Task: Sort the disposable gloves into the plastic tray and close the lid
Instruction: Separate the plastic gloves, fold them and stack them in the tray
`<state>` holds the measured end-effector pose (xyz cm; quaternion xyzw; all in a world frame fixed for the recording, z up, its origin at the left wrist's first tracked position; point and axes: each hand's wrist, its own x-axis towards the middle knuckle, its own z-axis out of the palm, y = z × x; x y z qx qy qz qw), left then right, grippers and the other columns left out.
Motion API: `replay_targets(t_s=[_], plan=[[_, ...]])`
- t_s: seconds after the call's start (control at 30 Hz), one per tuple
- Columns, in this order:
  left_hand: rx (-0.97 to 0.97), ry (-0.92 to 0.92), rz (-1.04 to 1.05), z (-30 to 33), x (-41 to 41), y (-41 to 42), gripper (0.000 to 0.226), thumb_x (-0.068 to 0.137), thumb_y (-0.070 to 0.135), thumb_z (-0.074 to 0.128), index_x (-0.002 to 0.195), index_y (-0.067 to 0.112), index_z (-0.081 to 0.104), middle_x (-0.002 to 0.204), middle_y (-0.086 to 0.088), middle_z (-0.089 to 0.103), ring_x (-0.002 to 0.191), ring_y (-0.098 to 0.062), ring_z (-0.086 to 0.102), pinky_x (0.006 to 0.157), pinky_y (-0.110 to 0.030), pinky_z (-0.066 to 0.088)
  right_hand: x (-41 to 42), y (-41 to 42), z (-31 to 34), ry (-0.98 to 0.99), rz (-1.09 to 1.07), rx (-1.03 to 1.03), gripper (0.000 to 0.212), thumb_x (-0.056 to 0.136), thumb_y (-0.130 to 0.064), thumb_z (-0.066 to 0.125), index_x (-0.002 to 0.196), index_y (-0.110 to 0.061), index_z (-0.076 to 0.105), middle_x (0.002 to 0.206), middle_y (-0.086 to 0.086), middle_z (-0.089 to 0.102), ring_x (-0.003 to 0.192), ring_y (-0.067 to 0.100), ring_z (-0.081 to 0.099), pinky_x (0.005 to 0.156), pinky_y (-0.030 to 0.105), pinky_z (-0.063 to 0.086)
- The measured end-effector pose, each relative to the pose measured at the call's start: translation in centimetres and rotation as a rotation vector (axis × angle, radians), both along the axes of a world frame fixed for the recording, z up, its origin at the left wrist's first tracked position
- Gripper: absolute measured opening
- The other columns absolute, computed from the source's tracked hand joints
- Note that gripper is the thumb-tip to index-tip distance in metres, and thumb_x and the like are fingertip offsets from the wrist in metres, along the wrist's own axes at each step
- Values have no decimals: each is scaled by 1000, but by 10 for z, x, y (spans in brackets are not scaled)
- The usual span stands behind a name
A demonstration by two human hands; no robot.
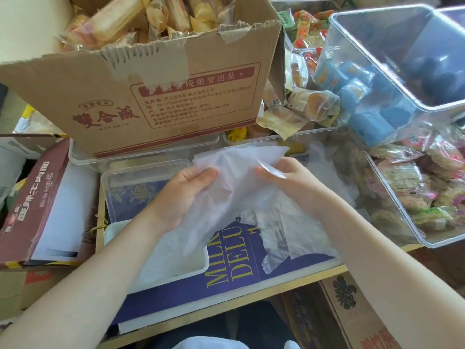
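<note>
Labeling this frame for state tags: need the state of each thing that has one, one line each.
left hand: gripping the held glove
right hand: pinching the held glove
held glove: lifted, spread between both hands
loose gloves: crumpled on the blue box
plastic tray: open, gloves inside
lid: off, lying beyond the tray
cardboard box: open, full of wrapped snacks

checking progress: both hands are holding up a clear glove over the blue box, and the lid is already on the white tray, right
Not quite. In the head view the left hand and right hand do hold a clear glove over the blue box, but the white tray is open; the lid lies beside it.
</note>
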<state>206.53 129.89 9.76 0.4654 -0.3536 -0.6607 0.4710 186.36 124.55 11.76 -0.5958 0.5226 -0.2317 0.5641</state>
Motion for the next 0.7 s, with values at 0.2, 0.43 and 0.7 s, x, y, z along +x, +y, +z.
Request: replay_targets(t_s=[0.2, 0.43, 0.7], plan=[[111, -187, 97, -7, -1, -9, 39, 93, 47, 46, 108, 15, 65, 102, 4, 70, 100, -12, 63, 93, -29, 46, -2, -7, -7, -131, -116, 50, 16, 92, -19, 58, 77, -17, 61, 65, -9, 59, 56, 3, 54, 55, 16, 41], [46, -345, -96, -8, -12, 3, 36, 75, 43, 72, 101, 20, 60, 86, 12, 71, 76, -3, 64, 66, -17, 48, -11, -14, -23, -10, -345, 19, 40, 99, -25, 39, 60, -20, 34, 56, -4, 32, 52, 10, 31, 52, 26, 25], [3, -394, -114, -13, -17, -1, 10, 86, 0, 60, 95, 4, 56, 80, -4, 66, 67, -14, 61, 66, -23, 50, -44, -21, -27, 72, -133, -184, 34, 98, -21, 44, 66, -13, 40, 63, 0, 35, 57, 12, 32, 56, 30, 25]])
